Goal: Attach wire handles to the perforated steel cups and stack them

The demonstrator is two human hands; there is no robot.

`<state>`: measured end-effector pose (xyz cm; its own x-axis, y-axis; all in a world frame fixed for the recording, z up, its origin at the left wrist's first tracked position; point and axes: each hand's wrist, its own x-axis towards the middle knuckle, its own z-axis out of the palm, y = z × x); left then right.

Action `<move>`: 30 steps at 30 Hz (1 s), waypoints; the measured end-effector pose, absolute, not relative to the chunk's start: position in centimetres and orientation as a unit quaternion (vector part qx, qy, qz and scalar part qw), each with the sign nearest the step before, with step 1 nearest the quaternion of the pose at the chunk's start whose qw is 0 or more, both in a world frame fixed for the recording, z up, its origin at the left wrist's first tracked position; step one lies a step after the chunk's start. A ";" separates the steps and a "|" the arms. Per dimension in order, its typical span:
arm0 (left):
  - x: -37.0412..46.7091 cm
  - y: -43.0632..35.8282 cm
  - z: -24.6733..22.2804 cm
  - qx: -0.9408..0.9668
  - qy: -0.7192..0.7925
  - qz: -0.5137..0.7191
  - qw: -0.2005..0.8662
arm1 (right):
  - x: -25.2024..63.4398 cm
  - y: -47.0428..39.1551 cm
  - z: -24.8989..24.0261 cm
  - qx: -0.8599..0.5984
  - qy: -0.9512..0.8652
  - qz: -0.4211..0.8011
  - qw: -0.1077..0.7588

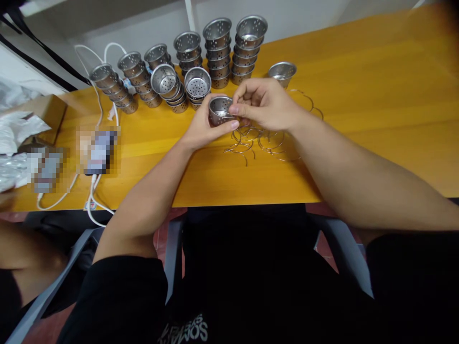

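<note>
My left hand (204,125) is wrapped round a small perforated metal cup (219,109), its open mouth tilted up toward me. At the cup's right rim, my right hand (263,102) is closed, thumb and fingertips pinched together. Whatever sits in that pinch, if anything, is too small to make out. Thin curved metal wires (247,141) lie loose on the table just below and right of both hands. A single metal cup (282,71) stands behind my right hand. Right behind the held cup is a stack topped by another perforated cup (198,82).
Several stacks of perforated cups (217,52) line the back of the yellow table (376,95). To the left are two blurred-out phones (101,152) with white cables, plastic bags (17,129) and a cardboard box (53,112). Another person's arm (28,258) shows at lower left.
</note>
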<state>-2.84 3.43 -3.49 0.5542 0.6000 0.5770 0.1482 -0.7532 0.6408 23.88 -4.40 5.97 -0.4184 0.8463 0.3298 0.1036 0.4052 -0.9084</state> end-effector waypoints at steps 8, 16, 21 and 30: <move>-2.5 2.9 -2.8 0.851 0.249 0.396 0.240 | 23.9 -3.5 5.5 -0.324 -0.719 0.456 0.413; -2.9 3.9 -4.0 0.854 0.241 0.395 0.236 | 23.6 -3.2 4.9 -0.308 -0.724 0.443 0.429; -2.9 4.0 -4.1 0.854 0.228 0.397 0.247 | 23.6 -3.5 5.0 -0.321 -0.723 0.447 0.418; -3.1 4.2 -4.2 0.837 0.251 0.414 0.256 | 22.9 -5.2 4.8 -0.368 -0.717 0.324 0.496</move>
<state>-3.06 4.22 -4.24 0.5316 0.6314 0.5646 0.2078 -0.7434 0.6357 22.88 -5.21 4.83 -0.2380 0.8485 0.4727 0.2062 0.5198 -0.8291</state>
